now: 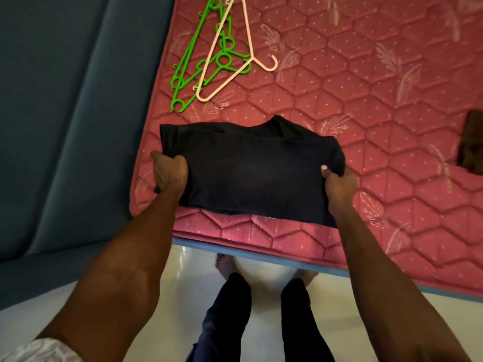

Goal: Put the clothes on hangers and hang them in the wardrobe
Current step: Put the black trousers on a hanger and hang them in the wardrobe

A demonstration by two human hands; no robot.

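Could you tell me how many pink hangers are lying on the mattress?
1: the pink hanger lies near the mattress's top left, overlapping the green hangers. More may lie out of frame.

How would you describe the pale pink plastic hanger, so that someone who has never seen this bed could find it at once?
Start at the pink quilted mattress and look to its far left part, beyond the dark folded garment that both hands hold. A small pile of hangers lies there. The pale pink plastic hanger lies on top of the bright green plastic hangers, the only one not green.
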